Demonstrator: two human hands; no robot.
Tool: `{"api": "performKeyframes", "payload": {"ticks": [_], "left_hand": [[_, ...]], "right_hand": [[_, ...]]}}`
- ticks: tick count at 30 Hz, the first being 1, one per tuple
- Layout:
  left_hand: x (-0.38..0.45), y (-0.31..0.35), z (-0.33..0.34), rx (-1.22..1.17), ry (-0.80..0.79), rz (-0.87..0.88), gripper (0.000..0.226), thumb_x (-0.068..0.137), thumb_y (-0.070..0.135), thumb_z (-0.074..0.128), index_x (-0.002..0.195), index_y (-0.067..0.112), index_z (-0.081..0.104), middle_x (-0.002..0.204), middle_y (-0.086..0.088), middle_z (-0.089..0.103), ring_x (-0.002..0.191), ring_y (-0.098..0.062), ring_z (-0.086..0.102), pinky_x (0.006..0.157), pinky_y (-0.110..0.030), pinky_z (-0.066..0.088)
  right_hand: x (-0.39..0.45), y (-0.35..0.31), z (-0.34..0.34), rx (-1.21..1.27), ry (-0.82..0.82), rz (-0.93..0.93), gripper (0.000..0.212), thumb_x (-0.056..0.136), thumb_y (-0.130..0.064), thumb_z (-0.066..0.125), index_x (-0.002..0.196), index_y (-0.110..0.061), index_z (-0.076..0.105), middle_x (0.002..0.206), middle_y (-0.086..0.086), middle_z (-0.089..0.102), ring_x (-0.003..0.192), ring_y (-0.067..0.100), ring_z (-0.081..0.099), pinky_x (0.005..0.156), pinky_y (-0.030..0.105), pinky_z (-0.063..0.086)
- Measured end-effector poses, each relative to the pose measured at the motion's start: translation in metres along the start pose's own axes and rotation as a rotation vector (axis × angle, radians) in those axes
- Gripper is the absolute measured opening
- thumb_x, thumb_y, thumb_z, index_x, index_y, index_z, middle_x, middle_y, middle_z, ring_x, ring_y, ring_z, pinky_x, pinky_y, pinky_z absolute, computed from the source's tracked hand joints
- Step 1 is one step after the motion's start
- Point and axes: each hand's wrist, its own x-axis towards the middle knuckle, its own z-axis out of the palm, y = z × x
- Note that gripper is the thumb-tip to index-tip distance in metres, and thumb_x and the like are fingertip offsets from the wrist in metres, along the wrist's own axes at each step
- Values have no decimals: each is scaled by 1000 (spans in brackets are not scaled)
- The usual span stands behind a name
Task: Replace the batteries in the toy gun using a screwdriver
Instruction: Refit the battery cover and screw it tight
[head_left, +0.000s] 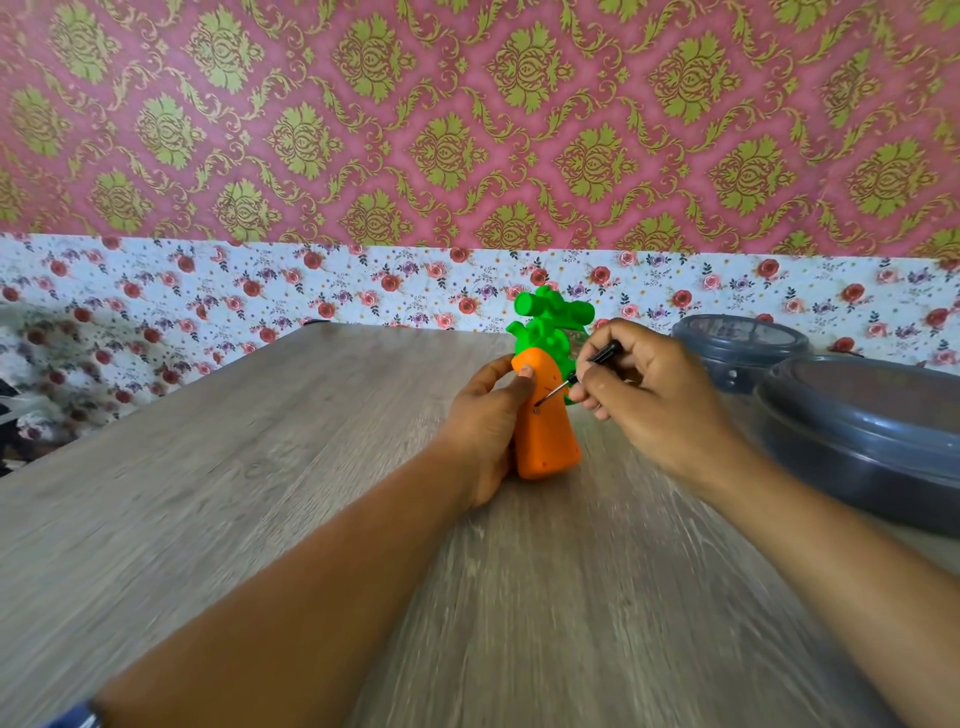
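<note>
Left hand (485, 415) grasping orange-and-green plastic toy gun (545, 415) on grey wood-grain worktop (311, 467), right hand (639, 384) pinching black-handled screwdriver (576, 374), tip at grip screw.

Both forearms reach forward, converging at centre. Left hand (485, 415) wraps the toy gun (545, 415), thumb pressed on its orange face. Right hand (649, 384), fingers curled, pinches the screwdriver (582, 371).

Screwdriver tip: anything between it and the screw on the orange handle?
Nothing visible. The screwdriver, pinched in the right hand, has its tip at the small screw on the toy gun. The left hand grips the handle's side, thumb above the screw, clear of the tip's path.
</note>
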Motion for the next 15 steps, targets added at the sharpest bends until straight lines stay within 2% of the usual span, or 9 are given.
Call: {"api": "performKeyframes", "payload": {"ticks": [3,7,12,15], "left_hand": [[0,0,0,1,-6,-1,41,94,24,52,135,20,46,123,-12,60,84,-18,60,72,-36,53],[-1,1,1,-10,-5,0,40,95,24,52,134,19,47,125,-14,59,89,-21,60,78,-39,52],[0,0,0,-8,-2,6,39,94,24,51,133,17,48,126,-16,59,91,-23,60,76,-39,53],[0,0,0,-13,4,0,40,95,24,52,134,18,48,125,-16,59,91,-23,60,81,-42,52]], "right_hand": [[0,1,0,-28,-4,-26,19,82,-4,56,72,-20,56,69,6,67,67,24,62,70,43,52],[0,2,0,-39,-8,-82,11,79,-8,56,73,-18,55,71,19,63,74,40,61,67,48,51],[-1,-1,-1,-76,-33,-127,9,81,0,56,79,-9,58,68,22,63,67,39,58,61,40,48],[-2,-3,-3,-106,-64,-136,6,83,-1,57,80,-6,58,63,24,60,55,29,51,53,30,37]]}}
